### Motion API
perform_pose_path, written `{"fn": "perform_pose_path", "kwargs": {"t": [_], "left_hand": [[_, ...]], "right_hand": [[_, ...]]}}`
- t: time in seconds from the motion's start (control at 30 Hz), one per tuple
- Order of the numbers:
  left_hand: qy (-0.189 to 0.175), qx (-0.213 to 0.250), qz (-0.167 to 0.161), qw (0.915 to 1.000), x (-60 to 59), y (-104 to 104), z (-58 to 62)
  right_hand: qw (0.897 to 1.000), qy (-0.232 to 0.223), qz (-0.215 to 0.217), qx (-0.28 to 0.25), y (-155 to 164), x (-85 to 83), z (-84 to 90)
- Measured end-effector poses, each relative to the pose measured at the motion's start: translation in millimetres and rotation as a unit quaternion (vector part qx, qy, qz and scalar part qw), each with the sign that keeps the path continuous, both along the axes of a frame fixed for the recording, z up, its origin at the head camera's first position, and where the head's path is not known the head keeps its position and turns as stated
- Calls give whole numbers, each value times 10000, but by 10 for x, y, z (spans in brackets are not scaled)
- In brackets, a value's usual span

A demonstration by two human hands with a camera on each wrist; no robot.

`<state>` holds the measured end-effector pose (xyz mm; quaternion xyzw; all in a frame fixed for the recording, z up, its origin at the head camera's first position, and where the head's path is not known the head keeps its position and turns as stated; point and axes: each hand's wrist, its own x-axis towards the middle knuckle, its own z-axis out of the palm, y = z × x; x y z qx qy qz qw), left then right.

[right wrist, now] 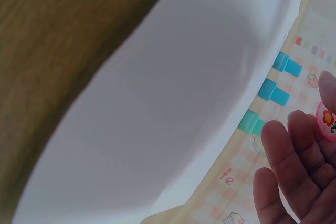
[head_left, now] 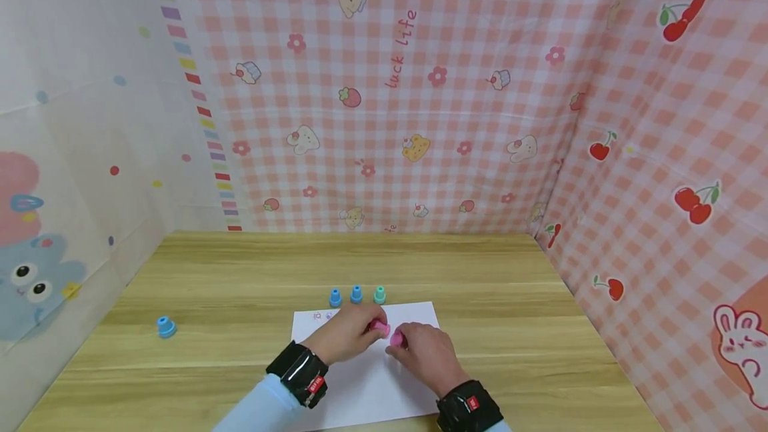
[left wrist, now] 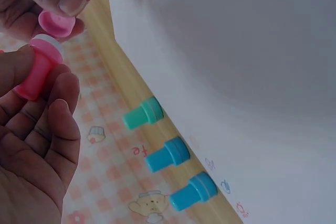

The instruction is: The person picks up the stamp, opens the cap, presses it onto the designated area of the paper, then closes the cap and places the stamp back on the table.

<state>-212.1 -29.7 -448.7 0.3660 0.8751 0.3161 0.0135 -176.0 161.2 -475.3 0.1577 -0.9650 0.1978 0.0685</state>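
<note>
Over a white sheet of paper [head_left: 366, 385] my two hands meet. My left hand [head_left: 373, 325] grips a pink stamp body [left wrist: 35, 72] with a white rim between thumb and fingers. Close beside it, my right hand [head_left: 397, 344] pinches a round pink cap [left wrist: 56, 23]; the cap [right wrist: 328, 120] shows a red flower picture in the right wrist view. Cap and stamp are a small gap apart. Small printed marks [left wrist: 226, 186] sit along the paper's far edge.
Past the paper's far edge stand two blue stamps [head_left: 335, 297] [head_left: 357, 295] and a teal one [head_left: 379, 295] in a row. Another blue stamp [head_left: 166, 327] stands alone at the left of the wooden table [head_left: 510, 299]. Patterned cloth walls [head_left: 420, 119] close in three sides.
</note>
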Motion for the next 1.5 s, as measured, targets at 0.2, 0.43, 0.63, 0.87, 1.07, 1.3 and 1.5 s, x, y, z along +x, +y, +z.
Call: {"fn": "perform_pose_path", "kwargs": {"t": [0.2, 0.43, 0.63, 0.87, 1.07, 1.3, 1.5], "left_hand": [[22, -64, -141, 9999, 24, 48, 0], [97, -54, -234, 9997, 44, 80, 1], [30, -59, -226, 9997, 68, 102, 8], [-187, 168, -151, 9996, 48, 93, 6], [-109, 193, -192, 9996, 26, 114, 10], [-98, 148, -211, 9996, 29, 100, -19], [-65, 80, -207, 9997, 21, 93, -6]], "right_hand": [[10000, 60, 57, -25, -9, -3, 25], [9996, 255, 132, -48, -14, 16, 19], [9991, 395, 171, -21, -25, 22, 40], [9974, 662, 172, 233, -36, 1, 88], [9966, 759, 143, 292, -40, -1, 120], [9982, 581, 123, 68, -49, 6, 105], [9991, 398, 153, 37, -51, 4, 96]]}}
